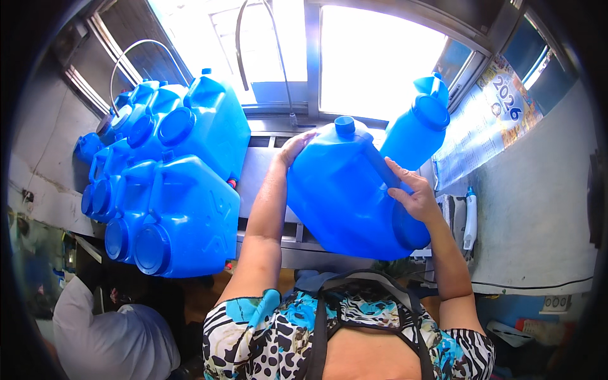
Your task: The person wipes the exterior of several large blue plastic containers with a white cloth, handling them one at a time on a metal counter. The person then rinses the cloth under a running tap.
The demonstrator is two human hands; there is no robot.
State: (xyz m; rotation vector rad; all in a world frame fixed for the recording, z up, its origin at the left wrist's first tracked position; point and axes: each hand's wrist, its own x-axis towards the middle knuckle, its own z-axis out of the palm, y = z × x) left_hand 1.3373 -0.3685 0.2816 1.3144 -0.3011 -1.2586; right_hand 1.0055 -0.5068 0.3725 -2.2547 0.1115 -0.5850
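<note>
Large blue plastic jerrycan (345,190), tilted, small cap uppermost, held above a metal shelf (266,161) below the window (373,57). Left hand (294,147) grasps its upper left corner; right hand (415,196) grips its right side by the wide cap. Stacked blue jerrycans (171,183) lie capped at left, contents hidden. Another blue container (418,126) stands just beside, right.

a water-filling workshop: stacked blue jugs (171,190), hoses (278,63), steel counter (259,164).
</note>
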